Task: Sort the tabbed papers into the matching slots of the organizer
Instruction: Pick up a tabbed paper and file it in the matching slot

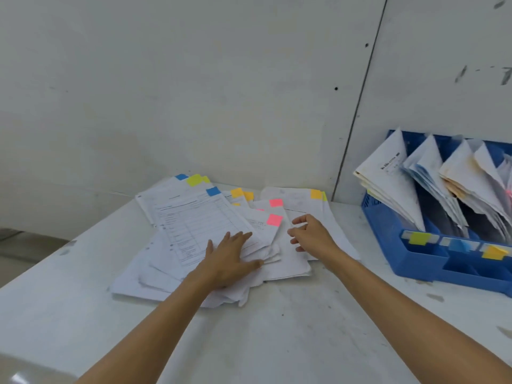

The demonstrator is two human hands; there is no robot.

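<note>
On the white table [277, 328] in front of me lies the loose pile of tabbed papers [188, 231], fanned out with blue, yellow-green, orange and pink tabs along the far edges; the sheet with the nearest pink tab [274, 220] sits on top, just beside my right fingers. My left hand [230, 259] lies flat on the near part of the pile, fingers straight, pressing the sheets down and gripping nothing; my right hand [313, 235] hovers over the pile's right side, fingers spread and loosely bent, with nothing between them. To my right, well apart from the pile, stands the blue organizer [415, 261], its slots holding leaning papers, with a yellow-green label [417, 238], a blue label [460, 245] and an orange label [494, 252] along its front; a further slot runs out of view. I judge the step in hand to be choosing the next sheet; the next move calls for pinching one sheet by its edge while my left hand steadies the rest, reading its tab colour, then carrying it to the slot whose label matches.
</note>
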